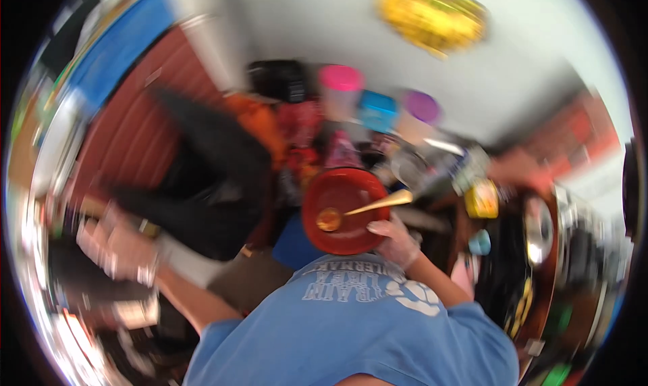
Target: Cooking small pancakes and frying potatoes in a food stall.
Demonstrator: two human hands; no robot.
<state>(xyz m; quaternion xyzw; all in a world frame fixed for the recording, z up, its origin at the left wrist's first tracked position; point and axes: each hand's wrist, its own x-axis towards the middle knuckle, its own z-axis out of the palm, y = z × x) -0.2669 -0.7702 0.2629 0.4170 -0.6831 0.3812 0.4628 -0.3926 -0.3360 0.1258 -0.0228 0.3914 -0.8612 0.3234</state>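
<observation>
My right hand [397,241], in a clear thin glove, grips the rim of a red bowl [349,183] close to my chest. A spoon [385,202] with a pale golden handle rests in the bowl, its round end covered with orange-red food or sauce. The handle sticks out over the bowl's right rim. My left hand [119,249], also in a clear glove, is stretched out to the left, blurred, near the lower edge of a black plastic bag or cloth [217,183]. Nothing is plainly held in it.
Beyond the bowl stand containers with a pink lid [341,78] and a purple lid [421,107], and a blue box [378,111]. A yellow packet [482,198], a light blue cup [479,242] and a metal dish [539,229] lie to the right. A dark red slatted panel [136,127] stands left.
</observation>
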